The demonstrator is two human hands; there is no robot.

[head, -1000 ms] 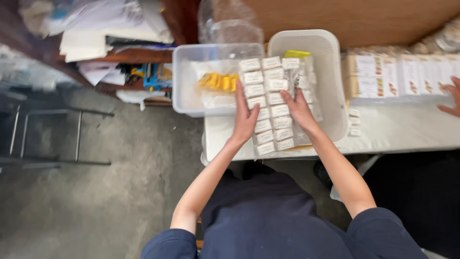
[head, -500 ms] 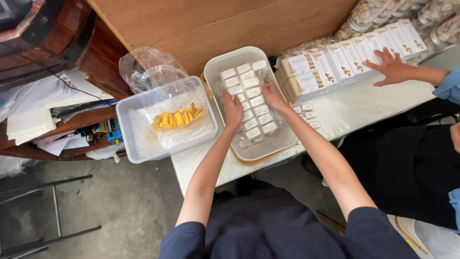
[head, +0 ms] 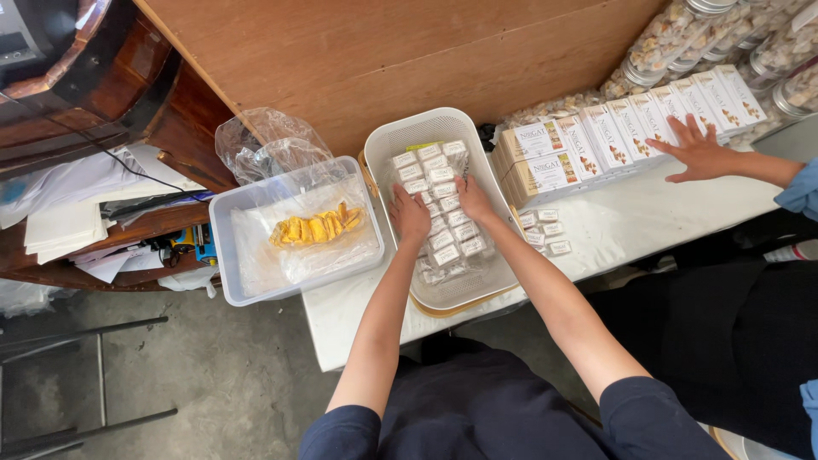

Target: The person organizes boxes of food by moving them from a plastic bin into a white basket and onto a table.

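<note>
My left hand [head: 409, 216] and my right hand [head: 474, 201] rest inside a white plastic basket [head: 394, 140] on a white table [head: 630, 223]. Both hands press on a clear bag of small white wrapped packets [head: 439, 183] lying in rows in the basket. The fingers lie flat on the packets, partly curled around the bag's sides. To the left stands a clear plastic tub [head: 227, 257] holding a bag of yellow wrapped pieces [head: 315, 228].
Another person's hand [head: 697, 152] lies on a row of cream boxes [head: 622, 136] at the right. A few loose packets [head: 545, 232] lie by the basket. Jars [head: 682, 34] line the wooden wall. A dark shelf with papers [head: 77, 223] is at left.
The view has swung and settled more to the right and closer. My hands stay on the packets in the basket. The other person's hand stays on the boxes.
</note>
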